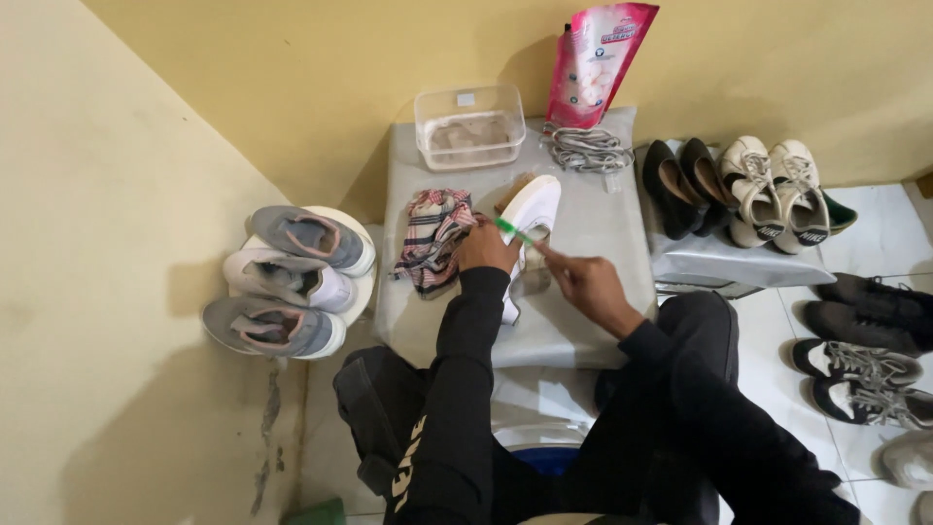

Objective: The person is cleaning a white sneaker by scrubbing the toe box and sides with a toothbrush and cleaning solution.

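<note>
A white shoe [527, 219] is lying on the grey covered table [583, 321], roughly in the middle, tipped so its sole side faces up. It's being steadied by the left hand [484, 248], fingers wrapped onto it near the heel end. A green-handled toothbrush [515, 233] is pinched in the right hand [588, 287], fingers closed around the handle, with the brush end laid against the shoe.

Just left of the shoe a striped cloth [432, 238] is bunched up, touching the left hand. Further back, a clear plastic tub [469, 126] of murky water and a pile of grey laces [586, 148] can be seen, with a pink refill pouch [598, 63] propped against the yellow wall. Three grey and white sneakers [292, 282] are stacked on a round stool on the left; black flats [680, 185] and cream sneakers [773, 190] are parked on the right.
</note>
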